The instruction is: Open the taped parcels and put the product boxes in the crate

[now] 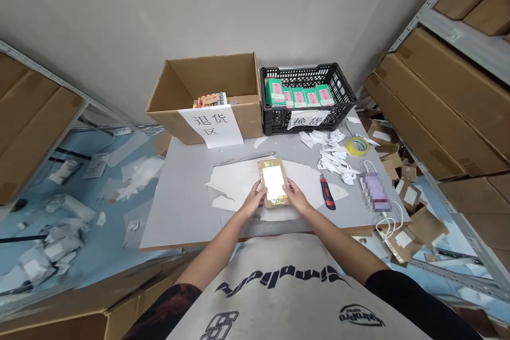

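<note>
A small brown cardboard box (263, 171) with shiny tape and a white label is held between my two hands. My left hand (254, 200) grips its lower left edge, and my right hand (297, 196) its lower right edge. Beneath the box a torn, flattened white wrapper (231, 180) lies spread on the grey table (179, 191). To the right of my right hand rests a red and black utility knife (327, 191). The undersides of my fingers are hidden by the box.
At the back stand an open carton (159, 111) holding colourful items and a black crate (342, 101) with several green-and-pink boxes. Crumpled paper (334, 156), a tape roll (357, 146) and a phone (375, 191) with a white cable lie right. Shelves flank both sides.
</note>
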The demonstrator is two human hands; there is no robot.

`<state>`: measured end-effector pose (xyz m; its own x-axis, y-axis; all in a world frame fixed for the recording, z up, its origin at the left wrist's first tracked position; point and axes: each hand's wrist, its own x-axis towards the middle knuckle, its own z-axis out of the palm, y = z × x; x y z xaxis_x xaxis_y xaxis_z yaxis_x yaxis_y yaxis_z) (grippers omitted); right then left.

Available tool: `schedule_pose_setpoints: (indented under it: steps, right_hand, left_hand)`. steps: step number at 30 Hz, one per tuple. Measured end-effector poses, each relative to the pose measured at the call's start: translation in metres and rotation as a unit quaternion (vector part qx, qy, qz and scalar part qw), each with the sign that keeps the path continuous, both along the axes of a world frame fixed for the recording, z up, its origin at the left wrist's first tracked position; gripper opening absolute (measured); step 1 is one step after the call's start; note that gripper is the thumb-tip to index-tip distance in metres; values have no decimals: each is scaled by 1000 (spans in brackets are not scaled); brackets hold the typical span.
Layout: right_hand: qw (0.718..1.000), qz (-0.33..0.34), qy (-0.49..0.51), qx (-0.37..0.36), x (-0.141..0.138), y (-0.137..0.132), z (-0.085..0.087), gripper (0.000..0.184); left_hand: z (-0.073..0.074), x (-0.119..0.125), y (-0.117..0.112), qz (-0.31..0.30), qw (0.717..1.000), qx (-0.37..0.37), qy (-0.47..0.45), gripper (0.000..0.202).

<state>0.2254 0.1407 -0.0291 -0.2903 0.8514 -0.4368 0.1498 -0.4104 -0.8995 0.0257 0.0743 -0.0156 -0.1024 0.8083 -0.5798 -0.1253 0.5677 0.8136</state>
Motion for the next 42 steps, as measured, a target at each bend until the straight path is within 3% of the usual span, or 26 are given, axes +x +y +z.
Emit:
schedule_pose_setpoints:
  steps: [4, 8, 11, 13, 16, 20, 24, 26, 28, 32, 37, 40, 42]
  right_hand:
    - [1000, -3, -17, -20, -7, 7, 0, 63]
    - [999, -9, 51, 12, 0, 11, 25, 42]
    - [993, -43, 91, 64, 7, 8, 40, 30]
    - [992, -52, 97, 64, 9, 6, 41, 38]
    - [995, -42, 88, 17, 9, 5, 34, 51]
    - [997, -12, 70, -24, 11, 7, 27, 46]
    - [992, -25, 121, 16, 16, 9, 37, 29]
    - [988, -57, 138, 36, 17, 8, 39, 32]
    - [988, -80, 129, 32, 16, 4, 35, 36]
    - [993, -91, 75, -8, 9, -8, 10, 43]
    - [996, -61, 61, 4, 7, -16, -10, 49]
    - [1000, -2, 19, 15, 22, -4, -11, 45]
    - [995, 9, -95, 43, 44, 10, -13, 42]
  left_hand:
    - [-6, 6, 15, 23, 999, 12, 43, 71]
    - [13, -2, 21, 38, 990, 137, 18, 47]
    - [27, -7, 17, 42, 978, 202, 33, 47]
    - [30, -7, 14, 31, 979, 200, 29, 56]
    - [28, -1, 10, 8, 992, 127, -7, 64]
    - [26, 7, 10, 2, 998, 49, -36, 68]
    - [33, 6, 5, 11, 991, 133, 4, 75]
    - [34, 4, 0, 11, 983, 180, 11, 69]
    - [29, 4, -6, 7, 982, 190, 4, 59]
    - [6, 14, -13, 4, 993, 120, -16, 50]
    - [-18, 24, -9, 15, 996, 69, 55, 67]
    - [-21, 21, -6, 11, 994, 69, 88, 71]
    - [-22, 19, -5, -1, 992, 76, 103, 66]
